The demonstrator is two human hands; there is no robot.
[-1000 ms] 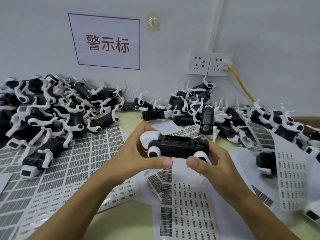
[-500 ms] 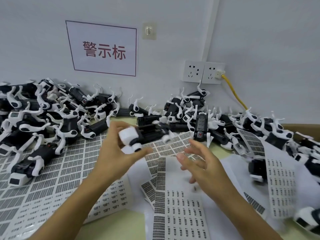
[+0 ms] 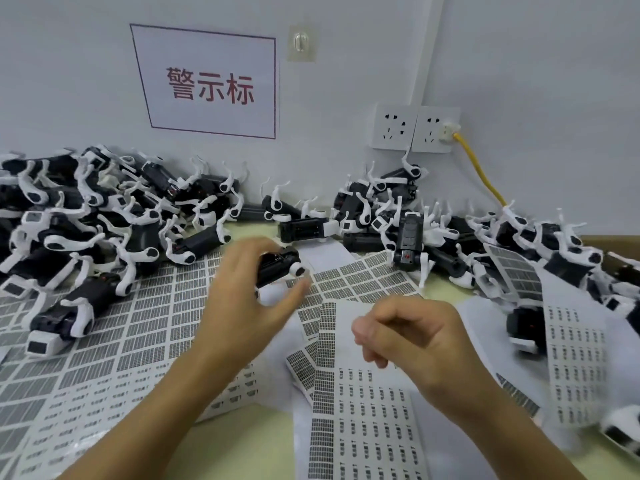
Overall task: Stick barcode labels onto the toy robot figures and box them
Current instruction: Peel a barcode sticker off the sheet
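Note:
My left hand (image 3: 242, 299) grips a black and white toy robot figure (image 3: 278, 266) above the label sheets, its far end pointing toward the wall. My right hand (image 3: 405, 334) hovers to the right of it over a barcode label sheet (image 3: 367, 420), fingers curled loosely, holding nothing I can see. Another label sheet (image 3: 114, 337) lies on the left under the pile. No box shows in this view.
A big pile of robot figures (image 3: 86, 216) fills the left back of the table, a second pile (image 3: 398, 216) sits at the middle back, a third (image 3: 554, 258) on the right. A yellow cable (image 3: 481, 174) runs from the wall socket (image 3: 436, 129).
My right hand has let go of the figure and drawn back toward me. My left hand alone carried the figure forward and left, toward the piles.

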